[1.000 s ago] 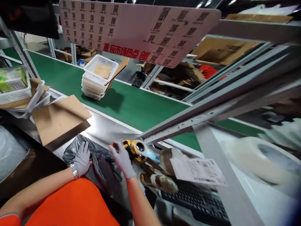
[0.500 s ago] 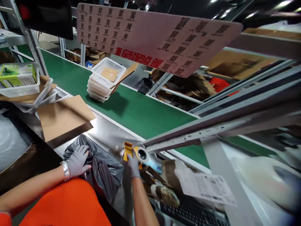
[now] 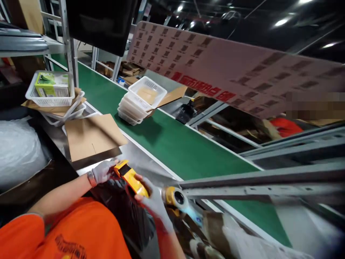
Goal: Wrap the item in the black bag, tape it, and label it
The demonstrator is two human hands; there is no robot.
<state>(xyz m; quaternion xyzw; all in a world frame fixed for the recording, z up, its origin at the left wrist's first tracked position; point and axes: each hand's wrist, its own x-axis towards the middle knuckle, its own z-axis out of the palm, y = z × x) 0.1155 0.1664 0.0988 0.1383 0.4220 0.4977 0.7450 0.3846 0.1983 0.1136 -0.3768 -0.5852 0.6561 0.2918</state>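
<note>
View has swung left since the earlier frame: the green conveyor belt (image 3: 172, 144) and the code-printed board (image 3: 229, 68) overhead now fill more of the picture, and the keyboard and printed label at lower right are out of sight. The stack of white baskets (image 3: 140, 102) sits on the belt as before; the flat cardboard sheet (image 3: 91, 136) lies on the steel table (image 3: 140, 162) beside it. The black bag (image 3: 126, 212) is low against the orange shirt, mostly covered by the arms. The left hand (image 3: 104, 172), earlier flat on the bag, is now off it, fingers curled at the front tip of the yellow tape gun (image 3: 130, 176), touching it. The right hand (image 3: 153, 201), earlier reaching, now grips the tape gun's handle, fingers closed around it; the body runs up-left from the fist, the tape roll (image 3: 176, 198) just right of the knuckles.
</note>
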